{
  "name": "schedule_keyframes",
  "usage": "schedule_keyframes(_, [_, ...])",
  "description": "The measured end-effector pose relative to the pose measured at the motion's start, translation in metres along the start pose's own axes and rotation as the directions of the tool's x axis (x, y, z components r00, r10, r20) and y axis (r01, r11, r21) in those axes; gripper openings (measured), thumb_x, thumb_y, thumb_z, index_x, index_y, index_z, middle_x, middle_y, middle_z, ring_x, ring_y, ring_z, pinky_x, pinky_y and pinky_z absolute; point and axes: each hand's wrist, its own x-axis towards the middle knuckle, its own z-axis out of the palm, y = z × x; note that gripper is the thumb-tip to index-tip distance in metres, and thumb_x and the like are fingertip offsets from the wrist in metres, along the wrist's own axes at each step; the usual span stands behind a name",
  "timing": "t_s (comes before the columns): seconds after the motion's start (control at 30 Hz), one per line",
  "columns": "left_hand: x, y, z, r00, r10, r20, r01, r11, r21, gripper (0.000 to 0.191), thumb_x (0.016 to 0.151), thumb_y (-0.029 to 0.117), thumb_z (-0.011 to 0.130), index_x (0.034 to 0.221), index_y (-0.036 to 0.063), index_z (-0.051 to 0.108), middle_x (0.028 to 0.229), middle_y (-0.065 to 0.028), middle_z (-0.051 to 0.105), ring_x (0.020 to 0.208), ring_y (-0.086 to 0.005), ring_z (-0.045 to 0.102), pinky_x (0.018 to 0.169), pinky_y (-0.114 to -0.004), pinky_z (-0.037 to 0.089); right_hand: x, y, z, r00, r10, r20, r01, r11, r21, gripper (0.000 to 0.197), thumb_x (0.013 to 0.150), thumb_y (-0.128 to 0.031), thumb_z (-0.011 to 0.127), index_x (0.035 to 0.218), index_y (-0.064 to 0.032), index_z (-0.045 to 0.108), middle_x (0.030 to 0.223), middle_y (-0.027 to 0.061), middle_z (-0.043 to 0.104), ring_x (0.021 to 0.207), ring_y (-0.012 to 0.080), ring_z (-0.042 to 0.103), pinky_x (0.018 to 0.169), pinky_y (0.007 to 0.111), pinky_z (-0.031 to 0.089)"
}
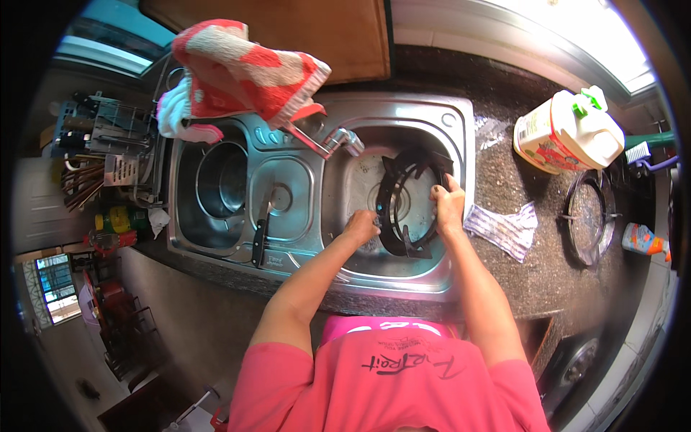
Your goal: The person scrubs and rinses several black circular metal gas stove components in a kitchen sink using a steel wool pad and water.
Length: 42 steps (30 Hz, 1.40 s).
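In the right basin [345,167] of a steel sink, a black metal pan-support ring [390,210] with projecting prongs is tilted on its edge. My right hand [449,205] grips its right rim, thumb on top. My left hand [363,227] is curled against the left side of the ring. A bit of grey, wiry material, apparently a scourer [371,244], shows beneath its fingers, mostly hidden. Above the basin is a chrome tap [345,142]; I cannot tell whether water runs.
A black-handled knife [260,237] lies across the small middle basin. A metal pot [221,178] sits in the left basin. Striped cloth [502,227], a large jug [567,129] and another ring [589,216] occupy the right counter. A red-and-white towel [243,70] hangs behind the tap.
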Motion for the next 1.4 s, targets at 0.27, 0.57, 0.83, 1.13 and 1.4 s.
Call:
schedule_keyframes(0.27, [-0.001,0.029,-0.117,0.636,0.073,-0.768,-0.131,0.991,-0.014,0.011,0.077,0.011,0.047,0.081,0.0025,0.052,0.067,-0.0201,0.055,0.066,-0.0394,0.053,0.056,-0.046,0.04,0.005,0.002,-0.001,1.0,0.01,0.0,-0.01,0.999,-0.036,0.061,0.054,-0.013,0.054,0.112,0.0075,0.047,0.09,0.0188,0.058,0.079,0.0215,0.055,0.073,0.027,0.042])
schedule_keyframes(0.57, [0.047,0.04,-0.205,0.539,0.429,-0.725,0.077,0.832,0.549,0.024,0.074,0.013,0.052,0.098,0.0085,0.054,0.089,-0.0164,0.056,0.08,-0.0352,0.055,0.068,-0.042,0.045,0.007,0.008,-0.003,1.0,0.007,-0.004,-0.007,0.999,-0.051,0.063,0.054,-0.015,0.054,0.112,0.0074,0.046,0.096,0.0226,0.057,0.086,0.0252,0.055,0.078,0.028,0.041])
schedule_keyframes(0.83, [0.007,0.018,-0.115,0.854,0.085,-0.513,0.053,0.967,0.249,0.02,0.072,0.006,0.05,0.091,-0.0022,0.049,0.089,-0.0218,0.053,0.084,-0.0361,0.053,0.072,-0.04,0.044,0.007,0.005,-0.001,0.999,0.032,0.0,-0.032,0.998,-0.05,0.063,0.054,-0.015,0.055,0.112,0.0072,0.047,0.091,0.0211,0.058,0.082,0.0241,0.055,0.075,0.028,0.042])
schedule_keyframes(1.13, [-0.017,-0.006,0.006,0.987,-0.045,-0.157,0.037,0.998,-0.049,0.017,0.066,0.011,0.062,0.07,-0.0045,0.056,0.071,-0.0227,0.054,0.075,-0.0374,0.054,0.068,-0.042,0.04,0.006,0.008,0.001,1.0,0.001,-0.004,-0.001,1.0,-0.021,0.062,0.055,-0.012,0.055,0.112,0.0095,0.046,0.093,0.0223,0.058,0.085,0.0244,0.056,0.077,0.028,0.041])
schedule_keyframes(1.4, [-0.003,0.007,0.019,0.922,0.2,-0.332,-0.176,0.979,0.101,0.007,0.069,0.004,0.056,0.067,-0.0028,0.058,0.075,-0.0218,0.057,0.073,-0.0394,0.055,0.069,-0.043,0.044,0.005,0.013,0.005,0.994,-0.094,-0.056,0.09,0.993,-0.073,0.053,0.061,-0.01,0.051,0.112,0.003,0.048,0.055,0.0016,0.049,0.04,0.0073,0.037,0.036,0.021,0.029])
